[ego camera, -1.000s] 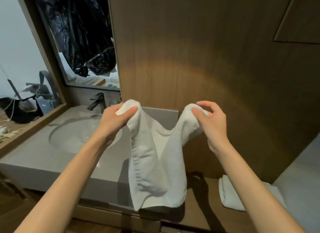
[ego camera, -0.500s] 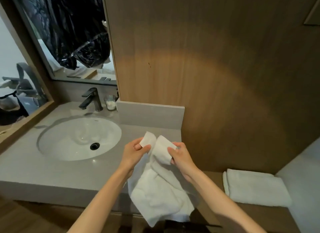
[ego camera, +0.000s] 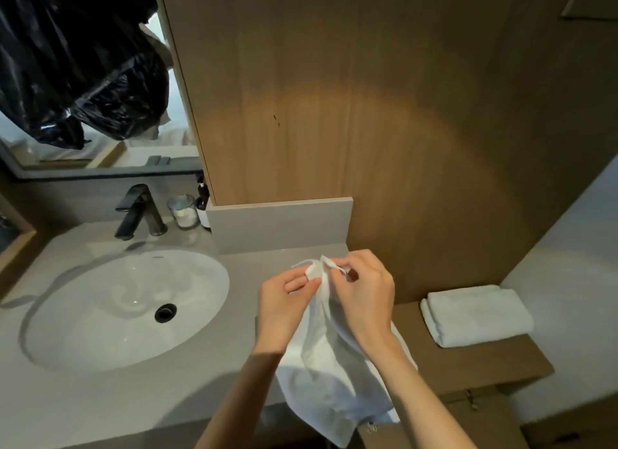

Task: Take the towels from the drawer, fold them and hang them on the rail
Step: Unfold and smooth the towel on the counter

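Towel (ego camera: pixel 329 378), white, hangs from its two top corners, which meet between the hands above the right end of the surface (ego camera: pixel 100 402). Its long axis runs up and down: the gathered top edge points toward the wall and the loose lower end drops past the surface's front edge. The left hand (ego camera: pixel 284 310) has its grip narrow, thumb and forefinger pinching one corner; the right hand (ego camera: pixel 364 301) has its grip narrow too, fingers curled and pinching the other corner just beside it. The cloth folds lengthwise between the forearms. A second towel (ego camera: pixel 475 315), folded flat, lies to the right on a low wooden ledge (ego camera: pixel 468 361), well apart from the hands, its long side running left to right. The surface is grey stone with an oval white basin (ego camera: pixel 123 308) sunk into it, a dark drain (ego camera: pixel 165 312) at its middle. Behind the basin stand a dark tap (ego camera: pixel 140 211), a glass jar (ego camera: pixel 183 211) and a dark bottle (ego camera: pixel 202 201). A grey upstand (ego camera: pixel 281 224) backs the surface under a wooden wall panel (ego camera: pixel 368 114). At upper left, black plastic sheeting (ego camera: pixel 77 74) shows at a mirror (ego camera: pixel 174 137).
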### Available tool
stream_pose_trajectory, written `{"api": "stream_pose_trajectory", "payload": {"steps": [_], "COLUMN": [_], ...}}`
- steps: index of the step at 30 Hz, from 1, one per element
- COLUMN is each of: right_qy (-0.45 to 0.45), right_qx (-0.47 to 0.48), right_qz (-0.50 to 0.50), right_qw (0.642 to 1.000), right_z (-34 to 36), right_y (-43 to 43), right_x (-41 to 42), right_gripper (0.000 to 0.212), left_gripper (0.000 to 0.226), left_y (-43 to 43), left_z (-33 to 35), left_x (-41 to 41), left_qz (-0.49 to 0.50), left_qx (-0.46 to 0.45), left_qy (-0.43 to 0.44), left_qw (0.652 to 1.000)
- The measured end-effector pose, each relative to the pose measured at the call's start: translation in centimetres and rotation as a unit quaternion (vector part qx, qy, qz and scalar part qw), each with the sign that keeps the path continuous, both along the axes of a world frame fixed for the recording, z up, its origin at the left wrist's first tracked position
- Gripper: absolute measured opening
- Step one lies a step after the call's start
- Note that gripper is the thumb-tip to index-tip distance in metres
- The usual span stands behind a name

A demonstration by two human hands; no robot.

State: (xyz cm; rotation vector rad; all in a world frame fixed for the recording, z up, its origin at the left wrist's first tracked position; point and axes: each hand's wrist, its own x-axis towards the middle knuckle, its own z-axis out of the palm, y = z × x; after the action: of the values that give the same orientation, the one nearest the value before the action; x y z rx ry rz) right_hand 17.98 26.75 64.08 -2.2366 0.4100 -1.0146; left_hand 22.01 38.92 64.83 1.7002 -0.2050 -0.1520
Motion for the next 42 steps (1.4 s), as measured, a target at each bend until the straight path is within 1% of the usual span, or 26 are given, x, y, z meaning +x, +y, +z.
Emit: {"api": "stream_pose_trajectory", "payload": {"steps": [2,4,5,7,9,10,12,14,15,18,19,20,22,24,29,31,33,35,37,38,42], "right_qy": [0.006,-0.001,-0.011,-0.036,-0.061,-0.070,-0.063,-0.042,-0.039,-0.041,-0.035,-0.030,-0.026,-0.022,0.007,0.025,0.044,0.047,0.031,0.024,0.014], "right_qx": [-0.006,-0.037,-0.052,-0.062,-0.048,-0.041,-0.050,-0.066,-0.049,0.108,0.142,0.154,0.154,0.149,0.174,0.189,0.175,0.175,0.189,0.188,0.196], "right_qz": [-0.010,-0.027,-0.038,-0.069,-0.097,-0.100,-0.067,-0.017,0.000,0.039,0.051,0.058,0.067,0.076,0.119,0.148,0.164,0.165,0.161,0.154,0.129], "right_qw": [1.000,0.999,0.998,0.995,0.992,0.992,0.995,0.997,0.998,0.993,0.988,0.986,0.985,0.986,0.978,0.970,0.970,0.969,0.968,0.970,0.972], "right_z": [-0.1,0.0,0.1,0.6,1.1,1.1,0.9,0.5,0.4,1.0,1.2,1.3,1.4,1.4,1.6,1.6,1.5,1.6,1.6,1.7,1.8], "right_y": [0.5,0.4,0.1,-0.9,-2.0,-2.3,-2.4,-2.0,-1.9,-2.1,-2.2,-2.3,-2.6,-3.0,-4.0,-4.3,-4.7,-4.9,-5.1,-5.2,-6.2], "right_x": [-0.1,-0.3,-0.3,-0.4,-0.4,-0.5,-0.6,-0.9,-1.1,-1.8,-2.0,-2.2,-2.5,-2.8,-3.4,-3.5,-3.5,-3.4,-3.4,-3.4,-3.8], "right_gripper": [0.007,0.005,0.003,0.003,0.004,0.003,0.002,0.004,0.004,0.011,0.013,0.015,0.015,0.016,0.021,0.024,0.027,0.029,0.026,0.024,0.018], "left_gripper": [0.024,0.030,0.029,0.017,0.008,0.013,0.033,0.035,0.035,0.037,0.037,0.034,0.031,0.030,0.043,0.043,0.042,0.046,0.053,0.052,0.032], "left_y": [0.3,0.2,0.1,-0.2,-0.5,-0.7,-1.2,-1.7,-2.0,-2.5,-2.6,-2.8,-3.2,-3.7,-3.9,-3.7,-3.5,-3.4,-3.5,-3.6,-4.2], "left_z": [-0.2,0.0,0.0,0.2,0.5,0.5,0.9,1.5,1.6,1.7,1.6,1.7,1.8,2.0,2.8,3.1,3.4,3.2,3.0,3.0,2.8], "left_x": [0.3,0.5,0.5,0.4,0.2,0.2,0.0,-0.1,-0.1,0.1,0.1,0.1,-0.1,-0.5,-0.4,0.0,0.4,0.9,1.2,1.3,1.6], "left_qz": [-0.020,-0.039,-0.046,-0.055,-0.062,-0.069,-0.080,-0.093,-0.094,-0.106,-0.112,-0.117,-0.129,-0.135,-0.180,-0.212,-0.240,-0.264,-0.276,-0.278,-0.285], "left_qx": [0.014,0.010,0.004,0.000,0.000,0.001,0.005,-0.004,-0.012,-0.009,-0.001,0.004,0.003,-0.015,-0.045,-0.064,-0.063,-0.046,-0.015,0.001,0.071], "left_qy": [-0.001,0.002,0.005,-0.003,-0.020,-0.035,-0.056,-0.057,-0.055,-0.043,-0.043,-0.045,-0.040,-0.014,0.013,0.036,0.045,0.042,0.033,0.029,-0.028], "left_qw": [1.000,0.999,0.999,0.998,0.998,0.997,0.995,0.994,0.994,0.993,0.993,0.992,0.991,0.991,0.983,0.974,0.968,0.963,0.960,0.960,0.955]}}
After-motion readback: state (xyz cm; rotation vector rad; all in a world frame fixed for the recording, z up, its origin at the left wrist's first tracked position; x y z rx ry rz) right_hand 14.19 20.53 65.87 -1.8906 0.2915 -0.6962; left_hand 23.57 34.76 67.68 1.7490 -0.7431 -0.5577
